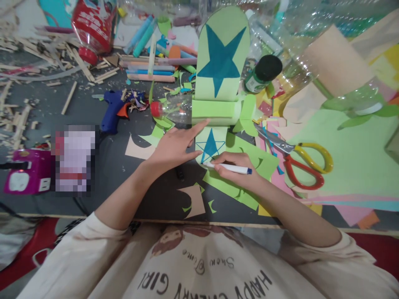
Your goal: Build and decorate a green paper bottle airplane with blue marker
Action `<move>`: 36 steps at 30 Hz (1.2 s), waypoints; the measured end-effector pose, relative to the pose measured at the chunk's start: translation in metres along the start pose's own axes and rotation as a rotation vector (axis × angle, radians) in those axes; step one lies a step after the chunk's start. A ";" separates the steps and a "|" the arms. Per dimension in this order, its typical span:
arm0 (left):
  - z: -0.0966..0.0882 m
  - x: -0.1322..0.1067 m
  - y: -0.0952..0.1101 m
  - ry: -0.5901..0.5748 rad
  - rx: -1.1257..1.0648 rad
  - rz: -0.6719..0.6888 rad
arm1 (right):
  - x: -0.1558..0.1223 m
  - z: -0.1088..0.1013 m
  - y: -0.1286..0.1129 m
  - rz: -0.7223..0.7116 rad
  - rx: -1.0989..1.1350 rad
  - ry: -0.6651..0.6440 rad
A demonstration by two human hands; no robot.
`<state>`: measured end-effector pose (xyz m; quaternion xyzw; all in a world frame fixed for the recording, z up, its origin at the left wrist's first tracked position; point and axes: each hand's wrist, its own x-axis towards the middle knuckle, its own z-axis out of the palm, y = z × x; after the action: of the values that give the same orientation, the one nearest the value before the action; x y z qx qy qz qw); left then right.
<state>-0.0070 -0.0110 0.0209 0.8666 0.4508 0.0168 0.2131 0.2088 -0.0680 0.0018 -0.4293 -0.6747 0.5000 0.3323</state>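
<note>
A paper airplane model lies mid-table: a plastic bottle with a red cap, wrapped in green paper, with long pale green wings across it. The far wing bears a filled blue star. On the near wing a smaller star is outlined in blue and partly coloured in. My right hand grips a white marker with a blue end, its tip at the star's lower left point. My left hand rests with fingers spread, index on the green wrap and thumb at the near wing's edge.
Scissors with red and yellow handles lie at right on coloured paper. A dark-capped jar stands behind. At left are a blue glue gun, a purple box, wooden sticks and a red bottle. Several markers lie at the back.
</note>
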 end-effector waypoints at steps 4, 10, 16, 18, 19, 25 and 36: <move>-0.001 0.000 0.000 -0.012 -0.002 -0.008 | 0.000 0.000 0.000 -0.017 0.005 -0.015; -0.004 -0.001 0.003 -0.038 -0.011 -0.026 | 0.001 0.000 0.000 0.054 0.008 0.160; -0.004 0.000 0.004 -0.039 -0.014 -0.037 | 0.004 0.001 0.001 0.120 0.020 0.210; -0.004 0.000 0.004 -0.043 -0.012 -0.037 | 0.004 0.001 0.000 0.120 0.004 0.198; -0.005 0.000 0.004 -0.044 -0.012 -0.035 | 0.004 0.000 0.000 0.119 -0.005 0.187; -0.007 0.001 0.006 -0.073 -0.011 -0.050 | 0.002 -0.001 -0.001 0.032 -0.015 0.120; -0.007 0.001 0.007 -0.096 -0.013 -0.078 | 0.002 0.000 0.001 0.154 0.049 0.224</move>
<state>-0.0026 -0.0112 0.0301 0.8467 0.4735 -0.0300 0.2407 0.2079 -0.0663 0.0004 -0.5247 -0.5862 0.4890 0.3767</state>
